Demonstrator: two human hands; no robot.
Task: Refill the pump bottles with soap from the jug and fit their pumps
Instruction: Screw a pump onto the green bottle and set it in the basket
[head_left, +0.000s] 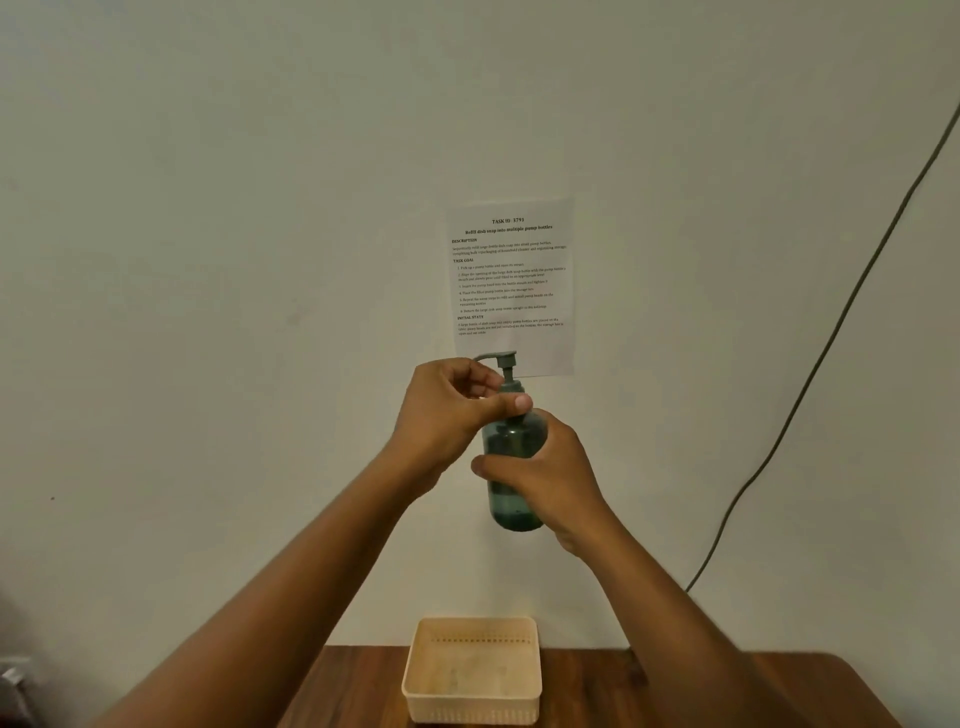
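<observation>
I hold a translucent green pump bottle (511, 501) up in the air in front of the wall, well above the table. My right hand (550, 478) wraps around the bottle's body from the right. My left hand (452, 410) pinches the collar of the grey-green pump (503, 364), thumb and fingers at the bottle's neck. The pump sits upright in the neck with its spout pointing left. The soap jug and other bottles are out of view.
A cream plastic basket (472, 712) with a perforated rim stands on the brown wooden table (597, 691), against the wall below my hands. A printed task sheet (514, 280) is taped to the wall. A dark cable (831, 343) runs down the wall at the right.
</observation>
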